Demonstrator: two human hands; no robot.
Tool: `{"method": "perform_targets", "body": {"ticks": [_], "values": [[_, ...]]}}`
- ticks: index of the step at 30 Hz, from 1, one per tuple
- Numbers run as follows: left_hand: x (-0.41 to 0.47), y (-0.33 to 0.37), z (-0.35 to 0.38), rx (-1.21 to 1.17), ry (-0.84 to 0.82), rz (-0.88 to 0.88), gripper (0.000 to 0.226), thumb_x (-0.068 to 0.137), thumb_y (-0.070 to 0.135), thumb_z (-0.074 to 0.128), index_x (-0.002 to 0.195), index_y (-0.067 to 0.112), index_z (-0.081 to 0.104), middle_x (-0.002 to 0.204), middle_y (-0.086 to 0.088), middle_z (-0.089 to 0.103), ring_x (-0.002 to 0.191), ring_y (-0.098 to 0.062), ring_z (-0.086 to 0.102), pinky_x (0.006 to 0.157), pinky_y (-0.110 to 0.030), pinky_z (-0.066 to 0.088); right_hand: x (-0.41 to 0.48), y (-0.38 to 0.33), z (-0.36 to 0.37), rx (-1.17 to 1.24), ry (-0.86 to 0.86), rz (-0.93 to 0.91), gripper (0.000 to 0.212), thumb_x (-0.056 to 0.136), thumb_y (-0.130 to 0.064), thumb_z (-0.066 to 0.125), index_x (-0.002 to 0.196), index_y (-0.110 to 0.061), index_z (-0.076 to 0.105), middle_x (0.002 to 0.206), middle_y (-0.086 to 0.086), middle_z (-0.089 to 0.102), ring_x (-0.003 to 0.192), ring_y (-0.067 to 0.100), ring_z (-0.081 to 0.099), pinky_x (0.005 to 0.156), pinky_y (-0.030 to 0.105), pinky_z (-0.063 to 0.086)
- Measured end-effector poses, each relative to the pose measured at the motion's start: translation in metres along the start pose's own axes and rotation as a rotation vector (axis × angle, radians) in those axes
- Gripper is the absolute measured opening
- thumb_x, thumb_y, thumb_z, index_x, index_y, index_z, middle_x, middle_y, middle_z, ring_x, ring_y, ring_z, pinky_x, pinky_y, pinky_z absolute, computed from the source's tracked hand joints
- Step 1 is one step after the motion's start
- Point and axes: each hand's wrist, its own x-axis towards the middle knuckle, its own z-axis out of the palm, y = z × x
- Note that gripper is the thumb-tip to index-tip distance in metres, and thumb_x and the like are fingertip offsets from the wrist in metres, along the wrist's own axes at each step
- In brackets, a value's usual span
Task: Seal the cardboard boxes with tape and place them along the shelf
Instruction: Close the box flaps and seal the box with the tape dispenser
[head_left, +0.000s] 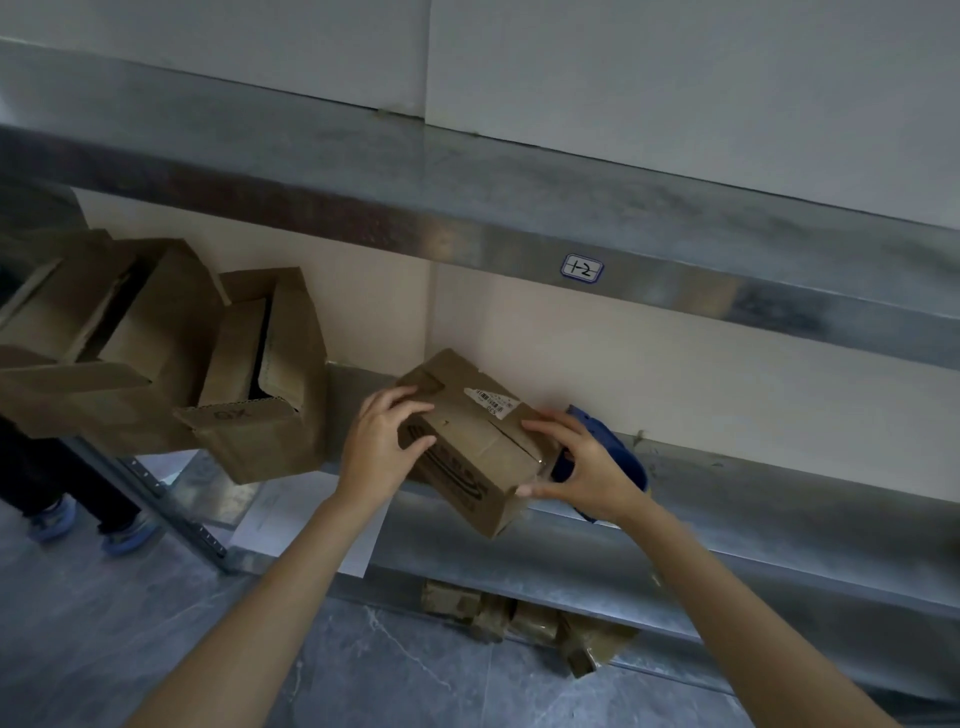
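Gripping a tilted box (467, 441) at both ends, the left hand (382, 441) and right hand (587, 467) curl fingers over its top at the front edge of the shelf (779, 499). A blue dispenser (628, 460) lies at its 3 o'clock, open boxes (270, 374) at 9.

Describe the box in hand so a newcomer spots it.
Below the "1-2" label runs a metal shelf. On its front edge, the left hand and right hand hold a small cardboard box. Unlike the open boxes leftward, its flaps are closed and it bears a white sticker.

Forearms (291, 587), left hand (382, 441) and right hand (587, 467) are all bare.
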Motion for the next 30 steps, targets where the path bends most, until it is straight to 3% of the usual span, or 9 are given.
{"method": "perform_targets", "body": {"ticks": [3,7,10,13,20,23,27,30], "values": [[-0.004,0.002,0.005,0.065,0.031,-0.014,0.044,0.079,0.02,0.081,0.121,0.019,0.069,0.124,0.002,0.052,0.118,-0.018,0.045,0.095,-0.03,0.046,-0.003,0.001,0.007,-0.059,0.063,-0.044,0.088,0.058,-0.053,0.084,0.136,-0.027,0.053,0.144,-0.01,0.033,0.129,-0.001,0.029,0.096,-0.003,0.021],[-0.01,0.008,0.012,-0.098,-0.035,-0.082,0.046,0.087,0.026,0.074,0.13,0.017,0.061,0.122,0.01,0.04,0.11,-0.001,0.042,0.088,-0.007,0.038,-0.002,-0.003,0.017,-0.068,0.166,-0.029,0.08,0.06,-0.038,0.09,0.131,-0.025,0.057,0.14,-0.006,0.039,0.125,0.005,0.036,0.095,0.001,0.027],[-0.015,0.013,0.017,-0.171,-0.111,-0.09,0.054,0.086,0.036,0.073,0.135,0.02,0.056,0.14,0.007,0.038,0.124,0.0,0.036,0.102,-0.021,0.039,0.0,-0.008,0.024,-0.074,0.226,-0.027,0.073,0.062,-0.035,0.089,0.128,-0.023,0.061,0.139,-0.001,0.044,0.124,0.012,0.042,0.102,0.021,0.039],[-0.017,0.013,0.02,-0.188,-0.23,-0.123,0.072,0.084,0.048,0.072,0.146,0.027,0.041,0.159,0.011,0.02,0.139,-0.005,0.024,0.109,-0.028,0.026,0.002,-0.014,0.029,-0.095,0.247,-0.017,0.066,0.067,-0.033,0.087,0.127,-0.024,0.062,0.139,0.001,0.045,0.125,0.016,0.045,0.103,0.033,0.045],[-0.008,0.002,0.013,-0.162,-0.3,-0.143,0.08,0.081,0.057,0.071,0.149,0.038,0.034,0.162,0.02,0.011,0.147,-0.011,0.019,0.111,-0.039,0.027,0.002,-0.014,0.029,-0.052,0.185,-0.048,0.053,0.079,-0.03,0.079,0.128,-0.021,0.061,0.14,-0.001,0.042,0.126,0.012,0.043,0.103,0.03,0.046],[-0.008,-0.001,0.008,-0.143,-0.297,-0.12,0.078,0.08,0.056,0.072,0.148,0.036,0.038,0.161,0.018,0.016,0.146,-0.01,0.022,0.109,-0.034,0.027,0.001,-0.013,0.025,-0.034,0.151,-0.055,0.047,0.084,-0.038,0.073,0.127,-0.023,0.061,0.137,-0.006,0.044,0.123,0.008,0.045,0.102,0.026,0.045],[-0.012,0.003,0.003,-0.04,-0.222,-0.069,0.072,0.085,0.052,0.069,0.148,0.032,0.039,0.158,0.015,0.026,0.141,-0.011,0.032,0.102,-0.03,0.033,-0.002,-0.002,0.018,-0.061,0.242,-0.045,0.046,0.091,-0.051,0.056,0.127,-0.023,0.06,0.124,-0.009,0.054,0.113,0.007,0.053,0.095,0.023,0.046],[-0.015,0.003,-0.005,0.094,-0.123,-0.032,0.067,0.09,0.049,0.064,0.148,0.026,0.04,0.152,0.007,0.039,0.137,-0.016,0.04,0.105,-0.036,0.04,-0.005,0.019,0.007,-0.251,0.326,0.013,0.041,0.096,-0.039,0.057,0.132,-0.019,0.056,0.13,0.003,0.056,0.118,0.019,0.053,0.092,0.029,0.046]]}}
